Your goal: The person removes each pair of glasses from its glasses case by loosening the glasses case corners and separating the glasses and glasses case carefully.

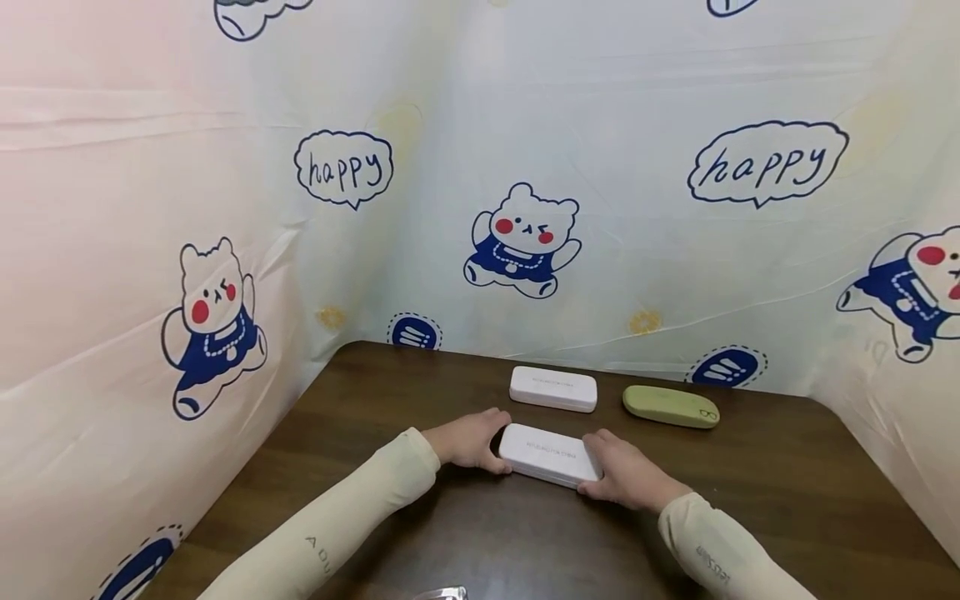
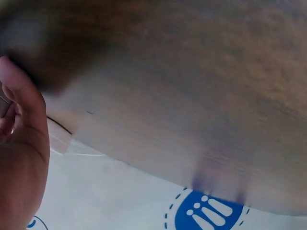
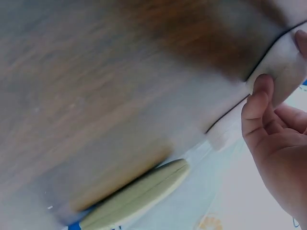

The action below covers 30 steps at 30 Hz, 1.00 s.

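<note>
A white glasses case (image 1: 551, 450) with small print on its lid lies on the brown table between both hands. Its left end is held by my left hand (image 1: 468, 440), thumb at the near corner and fingers on the far side. At the right end, my right hand (image 1: 628, 472) grips the case, thumb in front and fingers behind. The right wrist view shows the right thumb and fingers against the white case (image 3: 285, 64). In the left wrist view the left hand (image 2: 26, 143) appears at the edge, its hold mostly cut off.
A second white glasses case (image 1: 553, 389) lies just behind the held one. To its right is a green glasses case (image 1: 670, 406) with a glasses drawing. A shiny clear object (image 1: 447, 593) is cut off at the bottom. A printed curtain (image 1: 600, 317) surrounds the table (image 1: 517, 542).
</note>
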### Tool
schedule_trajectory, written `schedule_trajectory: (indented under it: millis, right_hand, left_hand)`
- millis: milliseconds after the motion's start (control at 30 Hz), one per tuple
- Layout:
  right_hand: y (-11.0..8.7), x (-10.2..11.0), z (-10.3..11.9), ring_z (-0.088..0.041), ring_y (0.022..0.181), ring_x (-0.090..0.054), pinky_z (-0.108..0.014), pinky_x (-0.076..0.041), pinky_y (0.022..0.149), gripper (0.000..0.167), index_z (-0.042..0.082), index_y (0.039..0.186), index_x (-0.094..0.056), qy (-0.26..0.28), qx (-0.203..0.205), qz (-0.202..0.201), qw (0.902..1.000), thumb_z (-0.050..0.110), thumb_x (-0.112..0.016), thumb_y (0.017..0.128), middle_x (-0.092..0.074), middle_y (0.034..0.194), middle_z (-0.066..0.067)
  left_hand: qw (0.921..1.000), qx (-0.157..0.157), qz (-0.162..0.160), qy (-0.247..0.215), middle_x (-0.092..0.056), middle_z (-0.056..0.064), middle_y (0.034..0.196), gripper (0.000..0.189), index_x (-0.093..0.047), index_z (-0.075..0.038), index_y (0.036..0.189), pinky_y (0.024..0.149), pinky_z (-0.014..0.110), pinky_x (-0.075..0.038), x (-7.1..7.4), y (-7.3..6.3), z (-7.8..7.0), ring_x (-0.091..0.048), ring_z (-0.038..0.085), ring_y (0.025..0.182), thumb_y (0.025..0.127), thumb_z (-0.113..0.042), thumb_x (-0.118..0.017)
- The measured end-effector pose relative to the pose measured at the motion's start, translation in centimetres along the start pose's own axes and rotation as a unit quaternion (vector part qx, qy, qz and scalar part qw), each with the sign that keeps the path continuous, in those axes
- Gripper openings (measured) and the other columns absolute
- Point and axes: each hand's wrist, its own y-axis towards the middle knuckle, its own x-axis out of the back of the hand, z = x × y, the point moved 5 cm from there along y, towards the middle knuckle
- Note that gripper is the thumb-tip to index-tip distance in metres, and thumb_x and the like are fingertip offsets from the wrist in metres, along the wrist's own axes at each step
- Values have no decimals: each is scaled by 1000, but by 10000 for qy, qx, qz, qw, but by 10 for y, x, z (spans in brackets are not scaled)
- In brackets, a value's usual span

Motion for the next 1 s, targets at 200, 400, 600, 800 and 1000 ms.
schedule_trajectory:
  millis: [200,400,600,800,1000]
  right_hand:
    - [-2,-5,1,-20,95,-56,-46,-49,88,67,-3,129,-56,-104,28,76,9999,32,-86,80,-57,114,-10]
    - [-2,-4,2,-28,106,-58,-50,-47,93,77,-10,134,-52,84,113,142,9998,26,-89,77,-59,121,-17]
    - [1,-2,1,-26,103,-59,-49,-48,91,75,-9,134,-54,121,165,96,9997,29,-87,79,-61,120,-14]
    - [12,1,7,-19,96,-57,-43,-50,86,71,-6,133,-57,73,270,-38,9996,31,-85,80,-61,114,-8]
    - [44,-4,23,-21,100,-58,-43,-48,90,72,-2,134,-57,108,217,-208,9995,32,-86,78,-61,117,-9]
  left_hand:
    - [9982,67,-5,597,-53,2,110,67,-53,-11,128,86,30,-49,-1,-6,-7,-56,14,86,81,-51,-80]
    - [9962,-83,48,861,-51,5,124,77,-47,-10,143,89,27,-48,-2,-7,-12,-57,12,92,84,-46,-79]
    - [9973,-380,-39,628,-53,-1,132,78,-49,-11,146,94,26,-44,-1,-3,-11,-55,8,101,82,-40,-82]
    - [9984,-267,-3,497,-56,-3,131,76,-52,-12,144,96,28,-44,13,-5,-3,-55,9,104,80,-37,-83]
    - [9989,242,-64,408,-55,1,136,77,-49,-11,146,101,35,-43,27,-13,27,-55,15,112,80,-29,-84]
